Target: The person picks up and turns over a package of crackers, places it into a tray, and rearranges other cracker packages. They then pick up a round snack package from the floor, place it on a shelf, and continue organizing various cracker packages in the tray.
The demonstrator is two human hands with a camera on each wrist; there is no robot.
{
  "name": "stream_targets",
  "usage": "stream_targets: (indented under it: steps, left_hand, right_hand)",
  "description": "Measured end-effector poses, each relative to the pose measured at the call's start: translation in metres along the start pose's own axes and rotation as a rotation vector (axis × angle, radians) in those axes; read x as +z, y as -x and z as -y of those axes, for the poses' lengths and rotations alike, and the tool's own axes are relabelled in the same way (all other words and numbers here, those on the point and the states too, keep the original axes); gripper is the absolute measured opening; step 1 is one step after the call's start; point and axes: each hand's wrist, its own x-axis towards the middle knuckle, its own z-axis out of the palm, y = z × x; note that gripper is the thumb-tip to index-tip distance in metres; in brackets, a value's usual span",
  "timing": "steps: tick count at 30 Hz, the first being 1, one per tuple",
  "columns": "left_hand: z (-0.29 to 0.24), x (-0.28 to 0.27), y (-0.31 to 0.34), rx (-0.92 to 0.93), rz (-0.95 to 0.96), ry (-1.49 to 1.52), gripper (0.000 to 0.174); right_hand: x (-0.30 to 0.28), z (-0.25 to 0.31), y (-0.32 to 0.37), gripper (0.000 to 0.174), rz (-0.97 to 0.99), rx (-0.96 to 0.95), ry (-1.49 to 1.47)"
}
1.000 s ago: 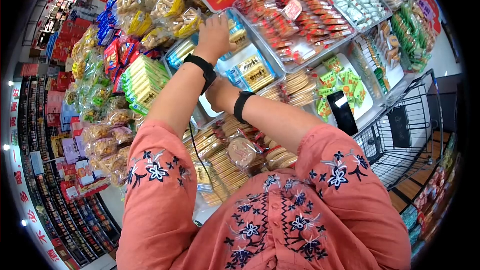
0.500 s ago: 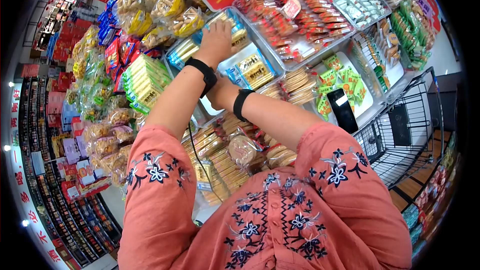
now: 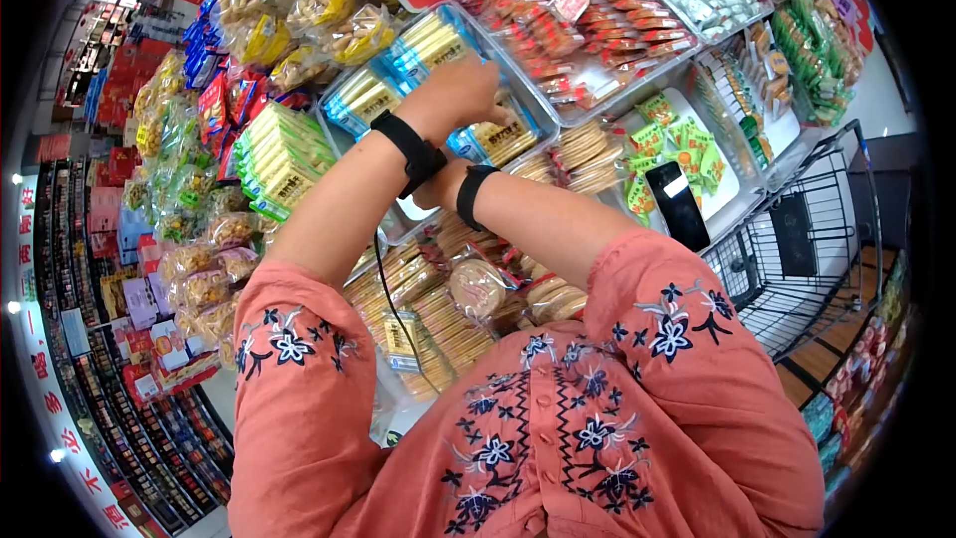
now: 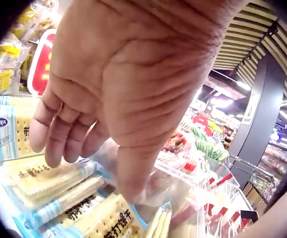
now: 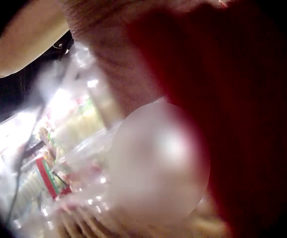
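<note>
My left hand (image 3: pixel 460 98) is over a metal tray (image 3: pixel 551 118) of blue-and-clear cracker packs (image 3: pixel 510 142). In the left wrist view the fingers of that hand (image 4: pixel 128 79) hang loosely above cracker packs (image 4: pixel 39 173), with the thumb low near a pack; contact is unclear. My right hand (image 3: pixel 438 187) lies beside and partly behind the left wrist, at the tray's near side, its fingers hidden. The right wrist view shows part of this hand (image 5: pixel 126 74) blurred against a red area and shiny clear plastic, so what it touches is unclear.
Green packs (image 3: pixel 289 161) lie left of the tray, round crackers (image 3: pixel 478 289) nearer the body. A black phone (image 3: pixel 677 205) is at the right, with a shopping cart (image 3: pixel 797 239) beyond. A thin cable (image 3: pixel 390 304) hangs below the wrists.
My left hand has moved right, from the upper blue packs to the tray's right part, uncovering those packs. The right hand stays near the left wrist. The head view has shifted slightly.
</note>
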Motion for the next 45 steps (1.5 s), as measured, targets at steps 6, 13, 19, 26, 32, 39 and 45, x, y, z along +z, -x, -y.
stream_targets:
  steps: [6,13,19,26,32,39,45]
  left_hand:
    - [0.04,0.013,-0.008,-0.028,0.09,-0.031,0.075]
    - [0.051,0.024,-0.007,-0.091,0.125,-0.021,0.08]
    - [0.056,0.02,-0.008,-0.08,0.091,0.006,0.059]
    - [0.076,0.006,-0.002,-0.186,-0.049,-0.034,0.04]
    - [0.064,0.014,0.008,-0.177,-0.251,-0.122,0.033]
    - [0.105,0.018,-0.008,-0.175,-0.226,0.064,0.03]
    - [0.068,0.009,0.004,-0.228,-0.338,-0.008,0.036]
  right_hand:
    - [0.002,0.002,-0.006,0.048,0.032,0.11,0.045]
    - [-0.004,0.005,-0.008,0.046,0.083,-0.013,0.232]
    - [-0.008,0.005,-0.008,0.039,0.124,-0.065,0.274]
    - [-0.008,0.01,-0.016,0.057,0.204,0.063,0.321]
    - [-0.018,0.016,-0.012,0.055,0.259,0.055,0.337]
    - [-0.008,0.011,-0.006,0.038,0.064,0.014,0.352]
    - [-0.013,0.012,-0.005,0.036,0.096,0.012,0.367]
